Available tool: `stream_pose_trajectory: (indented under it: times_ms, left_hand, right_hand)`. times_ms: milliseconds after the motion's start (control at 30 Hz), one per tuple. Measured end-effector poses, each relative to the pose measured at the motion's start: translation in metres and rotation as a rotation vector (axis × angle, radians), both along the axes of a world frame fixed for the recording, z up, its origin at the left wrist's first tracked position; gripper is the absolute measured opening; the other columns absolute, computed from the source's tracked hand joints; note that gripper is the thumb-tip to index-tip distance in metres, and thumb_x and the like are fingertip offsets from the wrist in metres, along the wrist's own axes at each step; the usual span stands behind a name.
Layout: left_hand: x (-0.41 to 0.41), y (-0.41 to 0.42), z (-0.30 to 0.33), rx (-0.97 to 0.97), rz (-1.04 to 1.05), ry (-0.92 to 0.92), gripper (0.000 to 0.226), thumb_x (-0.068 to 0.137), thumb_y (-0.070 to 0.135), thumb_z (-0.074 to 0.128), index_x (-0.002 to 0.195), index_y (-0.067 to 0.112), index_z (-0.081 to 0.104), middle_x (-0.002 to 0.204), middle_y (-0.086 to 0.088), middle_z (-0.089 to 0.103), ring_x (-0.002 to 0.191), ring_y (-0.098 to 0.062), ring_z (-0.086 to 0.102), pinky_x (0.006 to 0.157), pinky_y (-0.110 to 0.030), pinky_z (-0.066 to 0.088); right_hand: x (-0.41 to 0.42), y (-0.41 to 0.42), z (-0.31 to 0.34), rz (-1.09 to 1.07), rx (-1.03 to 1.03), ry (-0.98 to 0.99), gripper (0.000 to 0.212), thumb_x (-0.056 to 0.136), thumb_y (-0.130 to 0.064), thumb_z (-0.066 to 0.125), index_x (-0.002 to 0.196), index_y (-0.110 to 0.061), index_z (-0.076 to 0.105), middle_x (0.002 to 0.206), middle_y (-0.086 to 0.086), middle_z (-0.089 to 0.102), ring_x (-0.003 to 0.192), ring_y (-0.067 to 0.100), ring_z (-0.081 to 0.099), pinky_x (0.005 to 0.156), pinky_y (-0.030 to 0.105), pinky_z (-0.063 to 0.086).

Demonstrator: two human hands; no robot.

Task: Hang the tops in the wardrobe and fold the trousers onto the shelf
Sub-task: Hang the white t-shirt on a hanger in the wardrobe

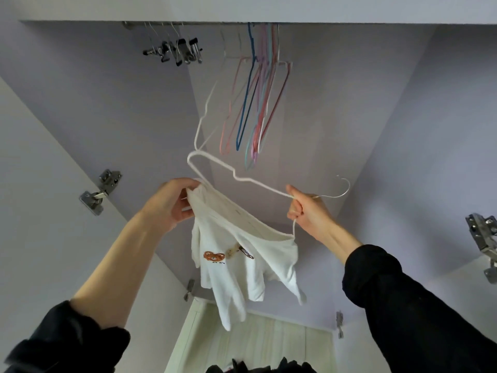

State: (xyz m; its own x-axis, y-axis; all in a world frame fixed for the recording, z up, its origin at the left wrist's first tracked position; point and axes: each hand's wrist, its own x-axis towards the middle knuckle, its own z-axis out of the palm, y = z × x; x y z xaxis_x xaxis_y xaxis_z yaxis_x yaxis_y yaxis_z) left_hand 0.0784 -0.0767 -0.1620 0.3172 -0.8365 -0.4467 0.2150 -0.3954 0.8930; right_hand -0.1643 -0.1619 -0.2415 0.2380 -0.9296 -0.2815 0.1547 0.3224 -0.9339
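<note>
View into the open wardrobe, looking upward toward the rail [188,22]. You hold a white hanger [242,179] level in front of you, and a small white top [242,254] with a bear print hangs from its lower bar, sleeves dangling. The top is not yet on the rail.

Your left hand [172,203] has its fingers curled around the top's neckline where it meets the left shoulder of the hanger. Your right hand [309,211] pinches the hanger wire at its neck, just below the hook [341,189], with the thumb pointing up along the wire. Both forearms are raised, the dark sleeves pushed back toward the elbows, the hands well apart at either end of the hanger.

The step in hand appears to be seating the top on the hanger. To do it well, draw the neckline over the left shoulder until the fabric sits on both arms of the wire, since it looks bunched toward the lower bar and may slide off when tilted. Keep the right hand's pinch firm so the hanger does not rotate. Then turn the hook upward and set it in the gap between the clip hangers [177,49] on the left and the coloured hangers [255,103] near the middle, beside another white hanger [204,117].
</note>
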Motion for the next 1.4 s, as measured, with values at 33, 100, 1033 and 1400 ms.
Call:
stream_pose_trajectory:
  times_ms: [33,100,1033,1400]
  left_hand:
    - [-0.005,-0.001,0.0,-0.014,-0.027,0.067,0.018,0.086,0.006,0.048,0.07,0.012,0.051,0.066,-0.002,0.046,0.06,-0.014,0.043,0.06,-0.026,0.036]
    - [-0.017,-0.003,0.001,-0.05,-0.095,0.119,0.017,0.087,0.008,0.047,0.072,0.015,0.048,0.07,-0.003,0.042,0.064,-0.016,0.038,0.061,-0.027,0.031]
    - [-0.013,-0.005,-0.012,0.09,-0.628,-0.948,0.022,0.091,0.032,0.057,0.087,0.012,0.066,0.07,-0.002,0.063,0.06,-0.013,0.06,0.06,-0.018,0.047]
    - [-0.024,-0.014,-0.054,-0.247,-0.64,-1.198,0.019,0.094,0.019,0.056,0.107,0.014,0.069,0.105,-0.004,0.059,0.096,-0.026,0.059,0.082,-0.029,0.041]
  right_hand:
    - [0.005,-0.001,0.004,-0.01,0.072,-0.158,0.063,0.094,-0.021,0.054,0.037,-0.023,0.029,0.035,-0.005,0.02,0.035,0.011,0.02,0.05,0.025,0.024]
    - [0.018,0.0,0.006,-0.031,0.138,-0.401,0.064,0.096,-0.023,0.048,0.034,-0.023,0.029,0.035,-0.006,0.017,0.036,0.01,0.018,0.049,0.024,0.02]
    - [0.033,0.005,0.038,0.172,-0.37,0.915,0.052,0.092,-0.025,0.05,0.042,-0.012,0.046,0.027,-0.009,0.042,0.044,0.009,0.047,0.058,0.02,0.035]
    - [0.019,0.004,0.07,0.249,-0.403,0.821,0.055,0.093,-0.039,0.053,0.045,-0.012,0.047,0.025,-0.01,0.035,0.03,0.001,0.039,0.053,0.017,0.031]
